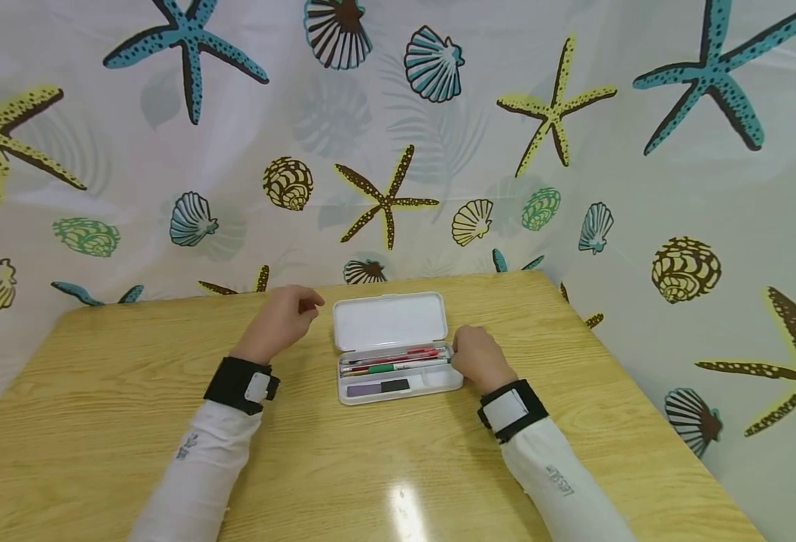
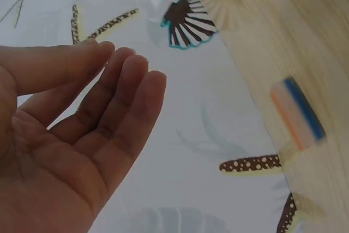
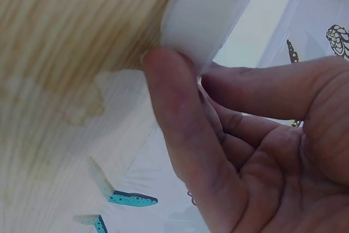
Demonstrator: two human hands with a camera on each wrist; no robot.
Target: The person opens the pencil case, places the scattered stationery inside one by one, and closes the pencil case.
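A white pencil case (image 1: 401,397) lies with its lid (image 1: 391,322) folded back on the wooden table. Inside it are several pens and pencils (image 1: 391,367) in red, green and white, plus a purple and black block (image 1: 377,388). My right hand (image 1: 480,360) pinches the case's right end; in the right wrist view, thumb and fingers meet at the case wall (image 3: 204,17). To the left of the lid, my left hand (image 1: 281,322) hovers with loosely bent fingers, holding nothing. Its palm (image 2: 60,167) shows bare in the left wrist view.
A small white block with a blue band and an orange edge (image 2: 297,114) appears on the table in the left wrist view. Behind the table hangs a curtain (image 1: 248,150) printed with shells and starfish. The table's wooden surface (image 1: 343,467) reaches toward the person.
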